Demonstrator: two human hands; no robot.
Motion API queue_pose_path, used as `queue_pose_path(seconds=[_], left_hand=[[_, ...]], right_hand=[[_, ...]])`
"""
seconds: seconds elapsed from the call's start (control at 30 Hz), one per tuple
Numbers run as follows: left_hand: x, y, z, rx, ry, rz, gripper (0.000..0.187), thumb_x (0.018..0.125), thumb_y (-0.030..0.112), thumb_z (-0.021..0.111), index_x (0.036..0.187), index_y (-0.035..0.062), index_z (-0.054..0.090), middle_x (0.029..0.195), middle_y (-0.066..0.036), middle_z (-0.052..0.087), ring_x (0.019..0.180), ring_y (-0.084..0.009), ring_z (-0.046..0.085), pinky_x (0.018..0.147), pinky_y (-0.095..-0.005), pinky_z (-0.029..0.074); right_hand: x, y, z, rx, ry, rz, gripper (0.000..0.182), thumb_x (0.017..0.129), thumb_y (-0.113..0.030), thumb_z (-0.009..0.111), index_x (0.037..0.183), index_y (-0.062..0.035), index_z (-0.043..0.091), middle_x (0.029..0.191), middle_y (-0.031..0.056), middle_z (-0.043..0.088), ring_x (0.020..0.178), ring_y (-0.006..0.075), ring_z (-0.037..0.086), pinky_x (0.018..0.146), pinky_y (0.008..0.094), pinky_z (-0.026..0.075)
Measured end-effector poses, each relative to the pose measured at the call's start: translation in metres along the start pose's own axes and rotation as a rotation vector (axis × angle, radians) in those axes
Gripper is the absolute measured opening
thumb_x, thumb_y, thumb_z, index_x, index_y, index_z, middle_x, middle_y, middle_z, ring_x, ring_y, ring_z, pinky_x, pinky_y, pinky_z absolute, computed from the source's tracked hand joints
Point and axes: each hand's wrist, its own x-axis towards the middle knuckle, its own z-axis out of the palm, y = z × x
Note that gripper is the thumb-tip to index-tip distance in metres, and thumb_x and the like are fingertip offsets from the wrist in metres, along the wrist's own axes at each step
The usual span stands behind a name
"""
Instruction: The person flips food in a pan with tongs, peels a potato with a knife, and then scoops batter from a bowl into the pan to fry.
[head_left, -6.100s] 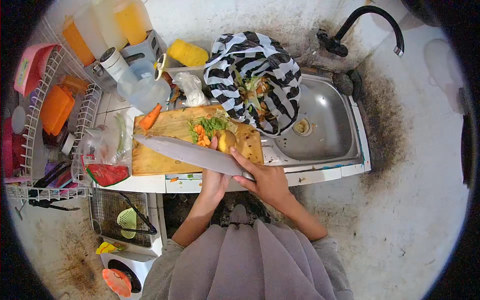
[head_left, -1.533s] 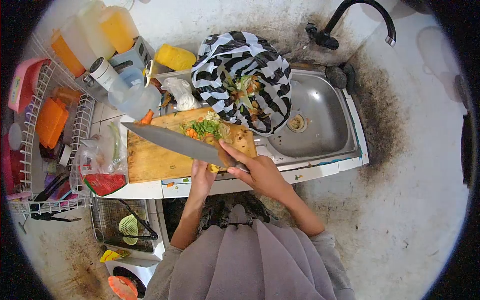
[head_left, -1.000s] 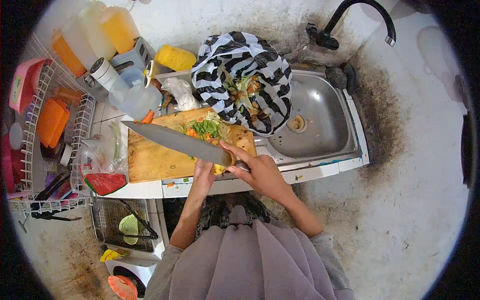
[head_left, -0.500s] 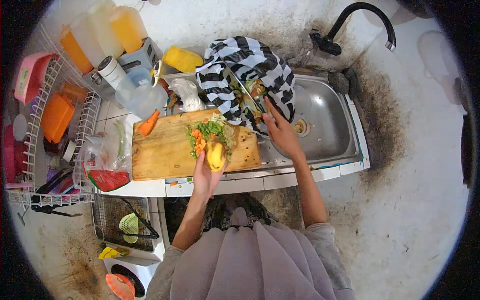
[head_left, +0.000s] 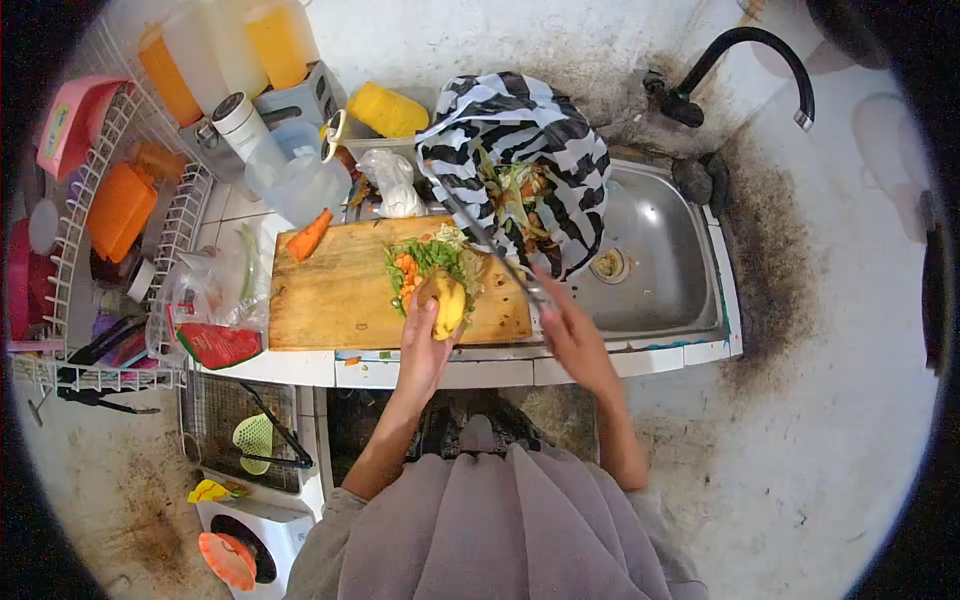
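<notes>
My left hand (head_left: 425, 352) is closed around a partly peeled potato (head_left: 449, 303), yellow flesh showing beside brown skin, over the front of the wooden cutting board (head_left: 325, 310). Chopped greens (head_left: 436, 257) and diced carrot (head_left: 407, 270) lie on the board just behind it. In my right hand (head_left: 577, 345), slightly blurred, is a long knife (head_left: 488, 243) whose blade slants up and left across the near side of a black-and-white plastic bag (head_left: 565, 125). Peelings (head_left: 520, 190) sit inside the open bag. A piece of carrot (head_left: 309, 236) rests at the board's back left corner.
A steel sink (head_left: 660, 270) with a black faucet (head_left: 745, 40) is on the right. Behind the board stand a clear pitcher (head_left: 300, 185), a white bottle (head_left: 240, 122) and a yellow container (head_left: 388, 110). A white dish rack (head_left: 185, 240) fills the left side.
My right hand has drawn the knife back from the bag's opening, toward me. My left hand still holds the potato, turned slightly. The whole view has shifted a little.
</notes>
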Motion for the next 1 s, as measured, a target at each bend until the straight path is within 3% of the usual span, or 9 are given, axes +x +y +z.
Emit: queue_pose_path(seconds=[0.2,0.27,0.37,0.47,0.57,0.67,0.8,0.87,1.0], left_hand=[[-0.008,-0.010,-0.006,0.171,-0.057,-0.023,0.039,0.088,0.021,0.040,0.122,0.0040,0.031,0.114,-0.006,0.042,0.102,-0.0143,0.042,0.084,-0.0295,0.037],[-0.008,-0.008,-0.005,0.437,-0.093,0.059,0.043,0.087,0.021,0.041,0.126,0.0096,0.027,0.115,-0.006,0.040,0.105,-0.0183,0.041,0.087,-0.0365,0.038],[-0.009,-0.009,-0.009,0.720,-0.186,0.196,0.045,0.087,0.016,0.040,0.127,0.0082,0.023,0.117,-0.008,0.038,0.107,-0.0192,0.040,0.087,-0.0357,0.037],[-0.007,-0.009,-0.009,0.382,-0.107,0.047,0.045,0.086,0.013,0.040,0.128,0.0063,0.023,0.122,-0.009,0.035,0.111,-0.0195,0.037,0.089,-0.0342,0.036],[-0.006,-0.012,-0.016,0.647,-0.284,0.245,0.044,0.088,0.022,0.039,0.125,-0.0007,0.026,0.118,-0.009,0.037,0.106,-0.0142,0.037,0.090,-0.0272,0.030],[-0.016,-0.004,0.000,0.537,-0.190,0.109,0.044,0.088,0.020,0.039,0.124,-0.0015,0.025,0.120,-0.010,0.036,0.109,-0.0158,0.035,0.092,-0.0278,0.027],[-0.014,0.001,0.004,0.519,-0.209,0.139,0.044,0.088,0.018,0.038,0.125,-0.0022,0.023,0.122,-0.010,0.034,0.113,-0.0171,0.032,0.094,-0.0283,0.025],[-0.011,0.000,-0.010,0.801,-0.237,0.186,0.045,0.087,0.015,0.038,0.125,-0.0023,0.022,0.124,-0.010,0.032,0.113,-0.0168,0.031,0.094,-0.0281,0.025],[-0.014,0.002,0.003,0.692,-0.205,0.224,0.043,0.086,0.012,0.038,0.124,-0.0024,0.023,0.123,-0.010,0.032,0.109,-0.0165,0.034,0.093,-0.0277,0.026]], right_hand=[[-0.020,-0.032,0.018,-0.295,-0.107,-0.132,0.056,0.077,-0.020,0.056,0.128,-0.0210,0.032,0.048,0.0090,0.040,0.040,0.0179,0.036,0.045,0.0282,0.033],[-0.020,-0.033,0.018,-0.305,-0.100,-0.128,0.058,0.076,-0.020,0.057,0.128,-0.0215,0.031,0.048,0.0102,0.041,0.040,0.0207,0.037,0.045,0.0290,0.033],[-0.022,-0.034,0.017,-0.336,-0.115,-0.132,0.060,0.075,-0.021,0.059,0.128,-0.0224,0.031,0.049,0.0116,0.043,0.040,0.0241,0.039,0.045,0.0299,0.033],[-0.022,-0.038,0.016,-0.373,-0.140,-0.116,0.060,0.075,-0.021,0.059,0.128,-0.0228,0.031,0.050,0.0124,0.046,0.040,0.0255,0.042,0.045,0.0306,0.035],[-0.019,-0.033,0.019,-0.452,-0.098,-0.130,0.058,0.076,-0.022,0.058,0.128,-0.0219,0.032,0.051,0.0134,0.048,0.041,0.0267,0.044,0.047,0.0315,0.037],[-0.017,-0.034,0.016,-0.434,-0.038,-0.126,0.057,0.076,-0.023,0.058,0.127,-0.0211,0.033,0.051,0.0138,0.048,0.042,0.0268,0.045,0.047,0.0322,0.038],[-0.024,-0.033,0.016,-0.331,-0.075,-0.173,0.057,0.075,-0.025,0.059,0.126,-0.0223,0.034,0.049,0.0136,0.046,0.040,0.0271,0.044,0.046,0.0324,0.037],[-0.026,-0.040,0.014,-0.400,-0.113,-0.154,0.057,0.076,-0.032,0.056,0.127,-0.0247,0.031,0.049,0.0139,0.048,0.045,0.0293,0.049,0.048,0.0360,0.041],[-0.027,-0.044,0.016,-0.506,-0.133,-0.145,0.059,0.077,-0.039,0.053,0.129,-0.0275,0.026,0.049,0.0130,0.050,0.049,0.0314,0.054,0.050,0.0398,0.044]])
